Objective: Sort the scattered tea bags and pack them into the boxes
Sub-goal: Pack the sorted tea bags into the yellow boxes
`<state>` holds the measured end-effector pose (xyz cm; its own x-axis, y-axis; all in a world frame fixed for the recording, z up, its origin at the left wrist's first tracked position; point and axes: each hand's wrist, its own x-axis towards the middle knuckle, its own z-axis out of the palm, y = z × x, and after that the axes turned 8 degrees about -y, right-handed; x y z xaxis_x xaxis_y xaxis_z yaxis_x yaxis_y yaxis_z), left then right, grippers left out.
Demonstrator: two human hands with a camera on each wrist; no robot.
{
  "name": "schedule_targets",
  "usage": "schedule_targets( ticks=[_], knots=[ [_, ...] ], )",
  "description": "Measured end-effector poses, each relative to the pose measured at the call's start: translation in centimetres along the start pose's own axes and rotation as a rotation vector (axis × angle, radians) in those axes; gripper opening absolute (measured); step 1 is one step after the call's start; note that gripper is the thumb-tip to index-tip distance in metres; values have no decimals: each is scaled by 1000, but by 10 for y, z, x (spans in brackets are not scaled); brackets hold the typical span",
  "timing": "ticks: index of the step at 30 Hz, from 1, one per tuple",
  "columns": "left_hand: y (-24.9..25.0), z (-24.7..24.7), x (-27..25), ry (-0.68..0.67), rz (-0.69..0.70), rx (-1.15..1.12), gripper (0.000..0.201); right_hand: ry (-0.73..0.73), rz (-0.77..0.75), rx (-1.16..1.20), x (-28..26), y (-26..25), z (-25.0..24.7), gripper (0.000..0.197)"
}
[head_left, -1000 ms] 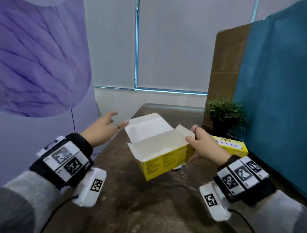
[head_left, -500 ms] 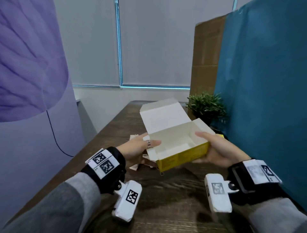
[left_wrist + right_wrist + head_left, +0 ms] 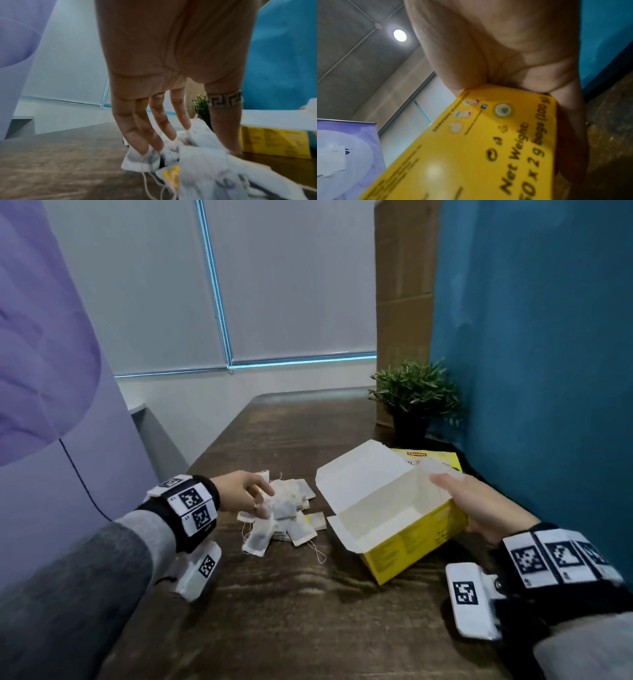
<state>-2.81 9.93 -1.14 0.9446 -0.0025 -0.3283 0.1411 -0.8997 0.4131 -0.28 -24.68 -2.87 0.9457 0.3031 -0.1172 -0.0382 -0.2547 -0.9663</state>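
Observation:
A heap of white tea bags (image 3: 291,515) with strings lies on the dark wooden table (image 3: 291,611), left of centre. My left hand (image 3: 251,494) is down on the heap, thumb and fingers closing round a bunch of the bags (image 3: 205,169). In the left wrist view the fingertips (image 3: 154,146) touch the bags. An open, empty yellow box (image 3: 404,539) stands tilted to the right of the heap, lid flap raised. My right hand (image 3: 479,505) grips its right end, thumb on top. The right wrist view shows the box's printed yellow side (image 3: 471,148) under the palm.
A second yellow tea box (image 3: 435,458) lies flat behind the open one. A small potted plant (image 3: 414,395) stands at the back right by a cardboard panel (image 3: 404,285). A teal wall (image 3: 548,371) borders the right, a purple panel (image 3: 51,371) the left.
My left hand has left the box's edge and dropped onto the tea bag heap. The right hand has carried the open box to the right and lower. The head view has tipped down.

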Motion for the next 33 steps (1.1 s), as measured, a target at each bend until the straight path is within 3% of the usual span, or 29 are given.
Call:
schedule_targets(
  ticks=[7, 13, 15, 18, 20, 22, 27, 31, 33],
  knots=[
    [3, 30, 2, -48, -23, 117, 61, -2, 91, -7, 9, 11, -2, 20],
    [-1, 11, 0, 25, 15, 19, 42, 4, 171, -56, 3, 7, -1, 17],
    [-4, 7, 1, 3, 46, -103, 33, 3, 189, -77, 1, 5, 0, 18],
    [-5, 9, 4, 2, 120, -529, 25, 21, 208, -121, 3, 6, 0, 18],
    [-3, 11, 8, 17, 146, -783, 21, 16, 213, -162, 11, 12, -4, 30],
    [1, 17, 15, 55, 122, -869, 13, 7, 208, -164, 17, 18, -8, 44],
    [13, 32, 31, 127, -51, -651, 18, -17, 213, -128, 12, 11, -2, 34],
    [18, 27, 32, 121, -94, -488, 50, -43, 190, -98, 12, 10, -2, 18],
    [21, 25, 30, 127, -91, -338, 54, -55, 184, -70, 13, 12, -3, 16]
  ],
)
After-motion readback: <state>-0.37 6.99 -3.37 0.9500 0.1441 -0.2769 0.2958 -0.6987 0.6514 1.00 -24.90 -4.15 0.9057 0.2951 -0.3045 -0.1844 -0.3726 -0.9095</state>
